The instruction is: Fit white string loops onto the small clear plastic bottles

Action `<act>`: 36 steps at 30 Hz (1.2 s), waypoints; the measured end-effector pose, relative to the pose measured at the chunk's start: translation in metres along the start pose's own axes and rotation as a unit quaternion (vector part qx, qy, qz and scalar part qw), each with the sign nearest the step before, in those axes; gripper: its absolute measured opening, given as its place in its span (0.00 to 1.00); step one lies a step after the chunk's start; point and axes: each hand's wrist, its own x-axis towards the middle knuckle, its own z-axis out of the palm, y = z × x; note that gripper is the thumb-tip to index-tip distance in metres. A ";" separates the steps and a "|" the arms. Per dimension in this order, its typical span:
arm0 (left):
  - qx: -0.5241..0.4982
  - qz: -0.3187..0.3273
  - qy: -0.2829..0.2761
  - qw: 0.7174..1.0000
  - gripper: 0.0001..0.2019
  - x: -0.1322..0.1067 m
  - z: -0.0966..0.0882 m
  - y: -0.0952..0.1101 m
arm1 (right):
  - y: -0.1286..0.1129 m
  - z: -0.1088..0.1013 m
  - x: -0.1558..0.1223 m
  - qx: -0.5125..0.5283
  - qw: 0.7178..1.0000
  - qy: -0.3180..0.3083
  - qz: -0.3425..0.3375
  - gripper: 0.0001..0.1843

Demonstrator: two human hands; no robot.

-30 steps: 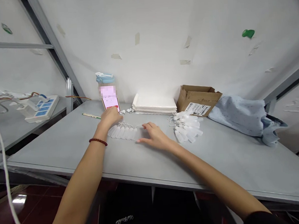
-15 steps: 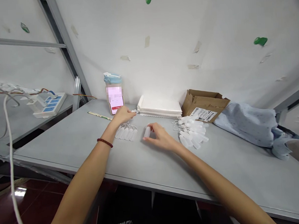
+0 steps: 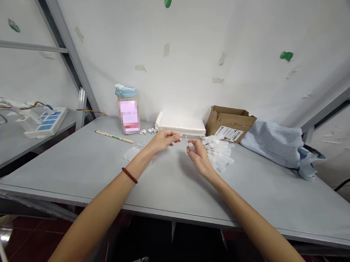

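My left hand [image 3: 162, 140] is raised above the grey table [image 3: 86, 171], fingers pinched together on a small white piece that is too small to name. My right hand [image 3: 197, 156] is held up close beside it, fingers curled round a small translucent plastic vial [image 3: 192, 148] with a thin white cord looping up from it. A short row of similar vials [image 3: 133, 152] lies on the table behind my left wrist. A larger heap of vials [image 3: 220, 152] lies just right of my right hand.
A blue-lidded jar [image 3: 127, 110] stands at the back with a phone leaning on it. Beside it are small white caps [image 3: 150, 130], a stack of white sheets [image 3: 180, 125], an open cardboard box [image 3: 229, 122] and a pale blue cloth [image 3: 277, 143]. A wooden stick [image 3: 113, 136] lies left. A power strip [image 3: 47, 121] rests on the neighbouring table.
My right hand has lifted one vial off the table. My left hand has come back from the caps near the phone and moved up beside it. Both hands now meet in mid-air.
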 end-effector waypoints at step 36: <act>-0.113 -0.020 -0.068 0.991 0.11 -0.007 0.024 -0.006 | -0.016 -0.002 -0.010 -0.104 0.993 0.000 -0.059 0.06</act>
